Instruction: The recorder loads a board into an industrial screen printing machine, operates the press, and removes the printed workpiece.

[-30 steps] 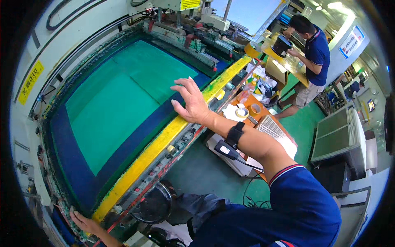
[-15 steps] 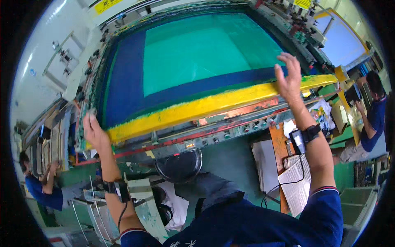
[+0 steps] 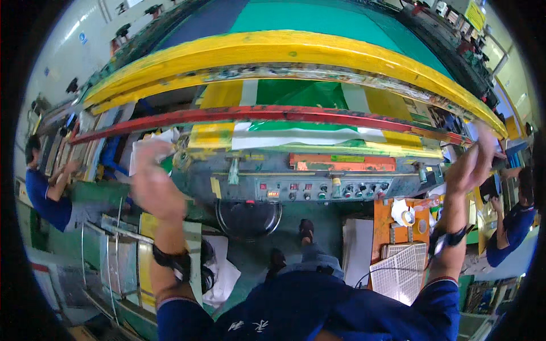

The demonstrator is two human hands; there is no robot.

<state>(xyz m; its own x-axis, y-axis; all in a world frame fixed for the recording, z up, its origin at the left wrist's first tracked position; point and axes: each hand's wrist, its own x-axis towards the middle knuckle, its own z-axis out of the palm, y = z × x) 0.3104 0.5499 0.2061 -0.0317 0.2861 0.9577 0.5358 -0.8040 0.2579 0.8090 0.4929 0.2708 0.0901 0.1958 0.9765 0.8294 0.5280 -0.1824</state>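
Note:
A large screen-printing frame [image 3: 293, 42] with a yellow front bar and a blue-and-teal mesh [image 3: 318, 18] stands raised at the far side. Under it, a red bar [image 3: 284, 113] crosses above a sheet with green, white and yellow areas [image 3: 301, 94]. My left hand [image 3: 159, 184] is in the air in front of the bar's left part, its fingers smeared by motion. At the right end of the red and yellow bars is my right hand [image 3: 471, 162], its fingers stretched upward and apart; I see nothing held. Whether it touches either bar is unclear.
A control panel [image 3: 324, 188] with knobs lies below the bed, over a round black stool [image 3: 248, 219]. An orange table [image 3: 384, 227] with tape and a white grid stands at right. Metal racks [image 3: 116, 256] are at left. Other people [image 3: 48, 184] work on both sides.
The frame's front edge has risen, uncovering the red bar and the sheet beneath. Both hands have come away from the yellow bar: the left nearer me, the right outward and lower.

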